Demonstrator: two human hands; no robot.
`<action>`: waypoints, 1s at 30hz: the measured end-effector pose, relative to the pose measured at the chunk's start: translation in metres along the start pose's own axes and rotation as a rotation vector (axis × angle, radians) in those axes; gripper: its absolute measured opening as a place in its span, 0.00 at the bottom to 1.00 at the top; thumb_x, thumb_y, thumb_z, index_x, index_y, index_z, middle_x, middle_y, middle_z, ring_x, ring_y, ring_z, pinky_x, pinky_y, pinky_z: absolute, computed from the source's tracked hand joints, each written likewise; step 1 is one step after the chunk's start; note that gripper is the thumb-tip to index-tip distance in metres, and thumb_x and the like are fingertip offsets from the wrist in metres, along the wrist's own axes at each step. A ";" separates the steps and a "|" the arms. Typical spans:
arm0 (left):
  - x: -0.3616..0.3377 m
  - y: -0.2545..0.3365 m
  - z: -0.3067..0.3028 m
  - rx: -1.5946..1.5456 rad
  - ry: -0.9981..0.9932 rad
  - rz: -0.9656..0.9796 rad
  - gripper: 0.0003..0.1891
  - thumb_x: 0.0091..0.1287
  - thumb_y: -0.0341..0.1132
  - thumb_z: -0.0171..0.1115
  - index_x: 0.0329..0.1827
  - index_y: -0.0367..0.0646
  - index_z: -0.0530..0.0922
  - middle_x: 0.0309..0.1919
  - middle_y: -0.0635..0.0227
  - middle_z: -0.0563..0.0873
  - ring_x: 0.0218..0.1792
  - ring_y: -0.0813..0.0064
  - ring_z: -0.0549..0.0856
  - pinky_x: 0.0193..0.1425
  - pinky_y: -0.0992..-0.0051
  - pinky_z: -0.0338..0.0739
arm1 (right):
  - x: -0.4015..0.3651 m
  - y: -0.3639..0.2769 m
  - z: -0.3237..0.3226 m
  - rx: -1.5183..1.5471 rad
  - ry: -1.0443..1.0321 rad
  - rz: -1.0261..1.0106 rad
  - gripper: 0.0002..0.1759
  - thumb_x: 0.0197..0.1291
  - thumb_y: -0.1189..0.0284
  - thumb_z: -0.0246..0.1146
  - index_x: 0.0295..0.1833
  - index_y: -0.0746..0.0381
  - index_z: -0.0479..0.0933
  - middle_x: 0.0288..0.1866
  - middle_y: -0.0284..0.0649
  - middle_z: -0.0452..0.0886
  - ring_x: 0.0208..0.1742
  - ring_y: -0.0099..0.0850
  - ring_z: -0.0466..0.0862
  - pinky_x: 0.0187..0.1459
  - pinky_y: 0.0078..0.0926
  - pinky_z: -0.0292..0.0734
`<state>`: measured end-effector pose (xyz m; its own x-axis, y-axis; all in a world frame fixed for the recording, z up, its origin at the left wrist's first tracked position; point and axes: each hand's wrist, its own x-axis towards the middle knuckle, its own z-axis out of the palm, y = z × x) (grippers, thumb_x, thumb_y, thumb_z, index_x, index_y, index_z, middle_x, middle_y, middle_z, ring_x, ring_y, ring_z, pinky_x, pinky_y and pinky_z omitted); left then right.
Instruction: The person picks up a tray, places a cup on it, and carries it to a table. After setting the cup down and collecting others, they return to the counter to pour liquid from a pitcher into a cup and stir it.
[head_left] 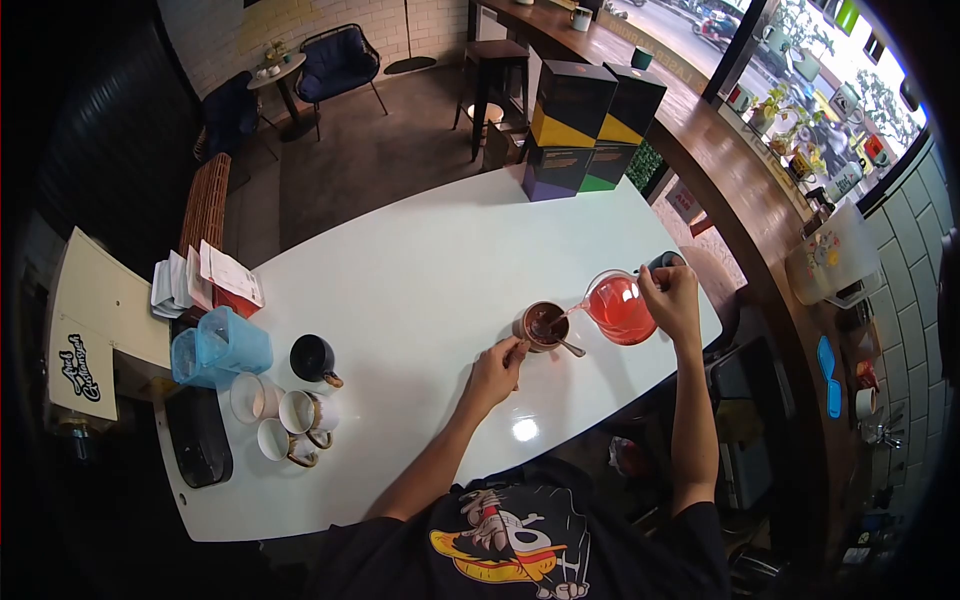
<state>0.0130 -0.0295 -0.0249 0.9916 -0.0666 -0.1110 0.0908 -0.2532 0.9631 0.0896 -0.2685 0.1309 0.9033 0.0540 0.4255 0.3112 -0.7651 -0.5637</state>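
Pouring appears in hand, calling for a steady tilt: the right hand's fingers close round the glass jug's grip, tipped towards the cup on the counter, whose side the left hand's fingers pinch, while the sign's script and boxes' print stay unreadable.

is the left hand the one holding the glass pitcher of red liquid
No, the right hand holds the glass pitcher, while the left hand is at the brown cup.

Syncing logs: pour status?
Right hand: clear round jug tilted, red liquid pouring into brown round cup. Left hand: on cup. Silver spoon in cup, otherwise unobstructed.
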 end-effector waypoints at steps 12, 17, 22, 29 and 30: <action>0.000 0.001 -0.001 -0.003 -0.009 -0.004 0.22 0.72 0.51 0.50 0.42 0.37 0.76 0.17 0.61 0.78 0.15 0.71 0.81 0.21 0.72 0.73 | 0.002 -0.007 -0.004 0.028 -0.024 0.079 0.23 0.54 0.70 0.62 0.14 0.71 0.63 0.09 0.39 0.57 0.22 0.26 0.59 0.23 0.32 0.55; -0.001 0.003 -0.001 -0.005 -0.006 -0.023 0.23 0.72 0.52 0.49 0.42 0.38 0.76 0.17 0.60 0.78 0.15 0.71 0.81 0.22 0.72 0.73 | 0.001 -0.009 -0.004 0.034 -0.018 0.090 0.23 0.53 0.70 0.62 0.14 0.71 0.64 0.09 0.38 0.57 0.22 0.26 0.59 0.23 0.32 0.55; 0.001 -0.001 -0.001 0.007 -0.011 -0.017 0.22 0.72 0.52 0.50 0.42 0.38 0.76 0.16 0.61 0.78 0.15 0.71 0.81 0.22 0.72 0.73 | -0.001 -0.005 -0.001 0.032 0.000 0.066 0.23 0.54 0.70 0.62 0.13 0.71 0.64 0.08 0.38 0.56 0.19 0.26 0.57 0.23 0.31 0.57; 0.003 -0.007 0.001 0.001 0.002 0.026 0.22 0.72 0.51 0.50 0.42 0.38 0.76 0.16 0.61 0.78 0.14 0.72 0.81 0.21 0.72 0.73 | -0.010 0.009 0.013 0.015 -0.010 0.039 0.20 0.53 0.69 0.62 0.16 0.73 0.73 0.07 0.46 0.64 0.09 0.29 0.62 0.17 0.32 0.59; 0.003 -0.007 0.001 0.004 0.001 0.027 0.22 0.72 0.51 0.50 0.42 0.38 0.76 0.16 0.61 0.78 0.14 0.72 0.81 0.21 0.72 0.73 | -0.011 0.010 0.017 0.034 -0.012 0.073 0.20 0.53 0.69 0.62 0.16 0.73 0.74 0.07 0.47 0.65 0.09 0.29 0.63 0.17 0.32 0.59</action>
<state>0.0150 -0.0291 -0.0318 0.9938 -0.0721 -0.0847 0.0637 -0.2548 0.9649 0.0875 -0.2664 0.1085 0.9274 0.0063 0.3740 0.2539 -0.7449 -0.6170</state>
